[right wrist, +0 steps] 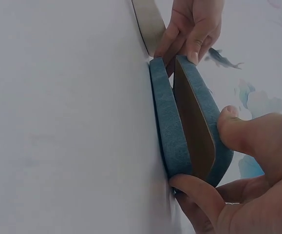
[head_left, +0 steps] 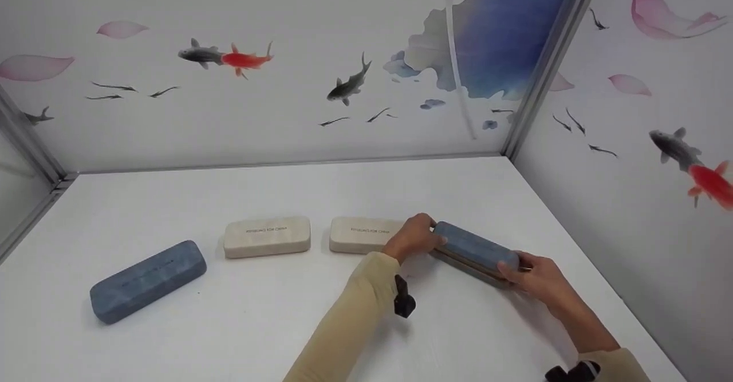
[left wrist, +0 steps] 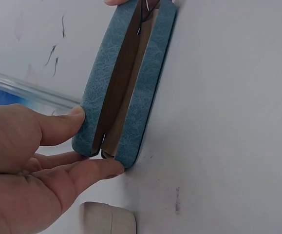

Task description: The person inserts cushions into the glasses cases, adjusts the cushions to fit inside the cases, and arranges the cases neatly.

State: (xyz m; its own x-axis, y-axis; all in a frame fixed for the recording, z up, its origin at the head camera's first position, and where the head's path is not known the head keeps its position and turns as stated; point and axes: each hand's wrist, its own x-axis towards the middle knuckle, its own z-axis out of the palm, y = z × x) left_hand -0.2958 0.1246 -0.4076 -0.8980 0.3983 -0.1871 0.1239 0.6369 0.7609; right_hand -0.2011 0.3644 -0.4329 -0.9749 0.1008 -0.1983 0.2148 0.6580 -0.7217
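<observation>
A blue glasses case (head_left: 474, 245) at the right of the table is partly open, its lid lifted and its brown lining (left wrist: 123, 73) showing. My left hand (head_left: 413, 236) grips its left end, thumb on the lid and fingers at the lower half. At the other end my right hand (head_left: 543, 282) holds it the same way, with the thumb (right wrist: 231, 122) on the lid and a finger (right wrist: 194, 187) against the base. A thin dark piece, too unclear to name, shows inside the gap in the left wrist view.
A cream case (head_left: 363, 233), partly behind my left hand, lies closed. Left of it is another cream case (head_left: 267, 237), and a closed blue case (head_left: 148, 282) lies aslant further left. Printed panels (head_left: 286, 113) wall the white table (head_left: 246, 336) at back and right.
</observation>
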